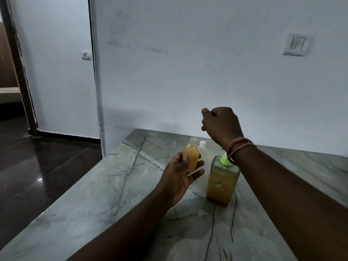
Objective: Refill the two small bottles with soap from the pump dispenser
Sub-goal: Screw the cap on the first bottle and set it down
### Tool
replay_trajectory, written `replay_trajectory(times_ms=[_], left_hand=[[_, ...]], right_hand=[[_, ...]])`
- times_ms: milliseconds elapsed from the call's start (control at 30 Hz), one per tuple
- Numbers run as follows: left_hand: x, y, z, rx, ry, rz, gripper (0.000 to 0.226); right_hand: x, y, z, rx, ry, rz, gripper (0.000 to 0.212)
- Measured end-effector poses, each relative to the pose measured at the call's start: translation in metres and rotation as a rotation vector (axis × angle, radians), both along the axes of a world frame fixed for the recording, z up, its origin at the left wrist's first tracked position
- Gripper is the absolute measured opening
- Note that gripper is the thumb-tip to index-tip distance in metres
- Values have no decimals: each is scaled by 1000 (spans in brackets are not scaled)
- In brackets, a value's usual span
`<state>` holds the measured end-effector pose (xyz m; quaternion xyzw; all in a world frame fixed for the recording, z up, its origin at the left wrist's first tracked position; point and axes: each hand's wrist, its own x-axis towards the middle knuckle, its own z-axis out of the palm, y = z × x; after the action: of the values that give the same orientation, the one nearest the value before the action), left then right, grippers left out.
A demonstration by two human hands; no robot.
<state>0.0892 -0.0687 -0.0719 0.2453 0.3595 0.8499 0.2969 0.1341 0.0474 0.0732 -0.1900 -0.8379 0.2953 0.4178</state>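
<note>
My left hand [178,176] grips a small uncapped bottle [191,157] filled with orange soap and holds it above the marble counter. A thin white stick with a green tip [195,171] lies across the same hand's fingers. Just behind stands a second small clear bottle [202,146] with a white cap. The pump dispenser [221,183], square and full of orange soap, stands to the right with a green collar [225,160]; my right wrist hides its pump head. My right hand [220,123] hovers above the dispenser, fingers curled, with nothing visible in it.
The grey veined marble counter [113,204] runs to a white wall at the back. Its left edge drops to a dark glossy floor [37,166]. A doorway opens at the far left, and a switch plate [295,44] sits on the wall.
</note>
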Motion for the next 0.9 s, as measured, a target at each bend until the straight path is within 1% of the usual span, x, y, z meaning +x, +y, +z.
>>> replay_trajectory(times_ms=[100, 167, 233, 300, 400, 500, 533, 600, 667, 733, 800, 867, 900], left_hand=[[-11, -3, 3, -109, 52, 191, 35], [-22, -7, 3, -149, 75, 332, 37], [-33, -12, 2, -152, 72, 449, 37], [-41, -17, 0, -160, 62, 530, 36], [-47, -20, -4, -163, 40, 569, 33], [-47, -18, -6, -171, 37, 576, 32], [-47, -18, -7, -171, 43, 575, 31], [-46, -17, -7, -177, 64, 579, 31], [-45, -16, -8, -182, 82, 583, 32], [-44, -15, -8, -183, 90, 585, 33], [-45, -15, -7, -177, 93, 575, 32], [-44, -15, -7, -168, 94, 556, 29], [-43, -15, -6, -166, 94, 546, 28]], right_hand=[[-6, -24, -9, 75, -27, 22, 36], [-12, -36, -20, 80, -75, 38, 27], [-17, -44, -34, 57, -148, 48, 20], [-21, -50, -53, 53, -276, 49, 18], [-27, -53, -85, 117, -485, 12, 17], [-28, -51, -114, 157, -666, -78, 24], [-26, -50, -121, 180, -714, -86, 26], [-25, -47, -130, 221, -760, -59, 23], [-26, -43, -132, 236, -735, -21, 17], [-28, -40, -125, 186, -638, -6, 14], [-29, -40, -108, 65, -448, 0, 13], [-28, -41, -83, -73, -233, 34, 20], [-29, -42, -71, -110, -146, 71, 24]])
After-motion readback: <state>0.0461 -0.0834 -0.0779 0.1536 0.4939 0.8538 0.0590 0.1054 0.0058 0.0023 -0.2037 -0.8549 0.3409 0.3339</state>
